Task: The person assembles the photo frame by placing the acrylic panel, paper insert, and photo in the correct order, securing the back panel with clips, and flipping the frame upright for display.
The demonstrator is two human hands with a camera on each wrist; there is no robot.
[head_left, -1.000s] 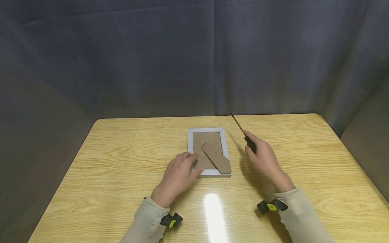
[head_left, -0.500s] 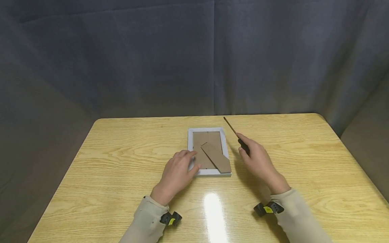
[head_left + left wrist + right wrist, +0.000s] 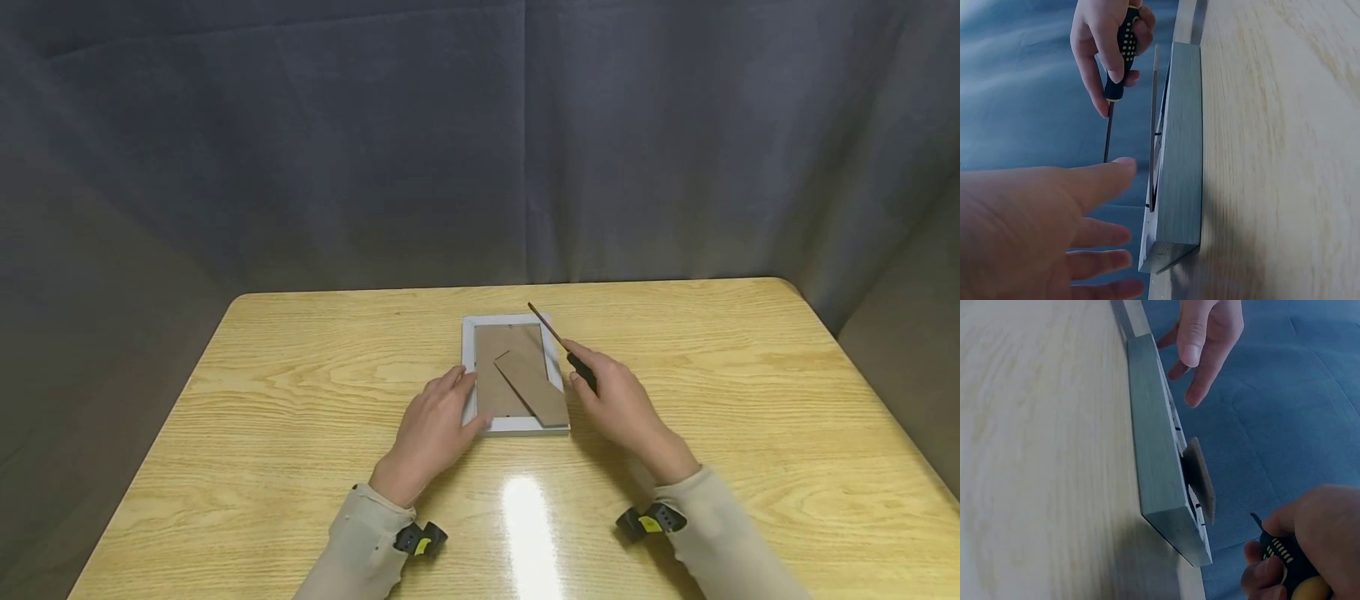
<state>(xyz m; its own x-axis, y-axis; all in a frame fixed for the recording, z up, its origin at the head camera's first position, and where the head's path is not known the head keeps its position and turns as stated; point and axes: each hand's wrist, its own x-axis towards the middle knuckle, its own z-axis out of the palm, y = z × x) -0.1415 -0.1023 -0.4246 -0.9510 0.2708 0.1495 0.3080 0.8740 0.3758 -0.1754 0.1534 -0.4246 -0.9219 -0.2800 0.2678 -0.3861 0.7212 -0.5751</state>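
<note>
On a yellow wood-grain table [image 3: 300,358], a white rectangular frame [image 3: 517,425] is laid back-up, seemingly for access; a black-handled screwdriver [image 3: 581,371] is gripped by the right hand [image 3: 617,407], nothing by the spread left hand [image 3: 435,427].

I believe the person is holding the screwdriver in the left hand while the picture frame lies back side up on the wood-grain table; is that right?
Not quite: the screwdriver is in the right hand, as the head view shows. The picture frame does lie back side up on the wood-grain table.
</note>
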